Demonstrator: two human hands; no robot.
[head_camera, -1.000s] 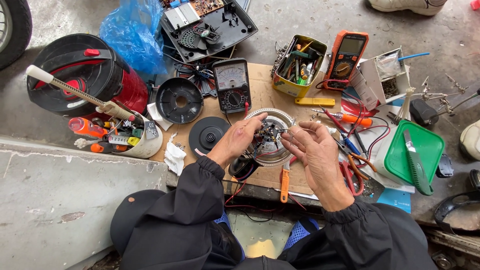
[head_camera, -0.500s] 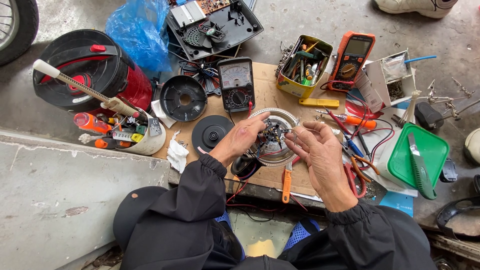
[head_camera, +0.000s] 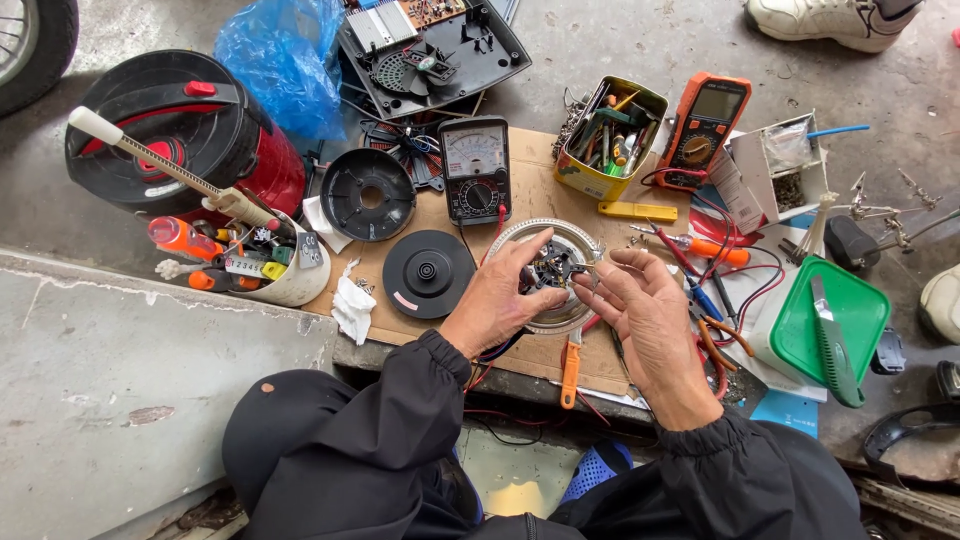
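A round metal base with wiring and small parts inside (head_camera: 567, 258) lies upside down on a brown cardboard sheet (head_camera: 520, 190). My left hand (head_camera: 500, 295) rests on its near left rim, fingers reaching into the wiring. My right hand (head_camera: 645, 315) is at its right side, palm up, with the fingertips touching the wires at the middle. Neither hand holds a tool. A black round disc (head_camera: 428, 273) lies just left of my left hand.
Nearby lie a black analog meter (head_camera: 475, 168), an orange digital meter (head_camera: 702, 130), a yellow tin of tools (head_camera: 610, 150), a black round cover (head_camera: 366, 193), a red-and-black cooker (head_camera: 170, 125), a green-lidded tub (head_camera: 828, 325), orange-handled pliers (head_camera: 570, 365), screwdrivers, red wires and a white cup of small items (head_camera: 270, 270).
Both hands stay on the round base; the fingers have shifted slightly among the wires and my right hand has turned more palm up. The camera view has drifted a little.
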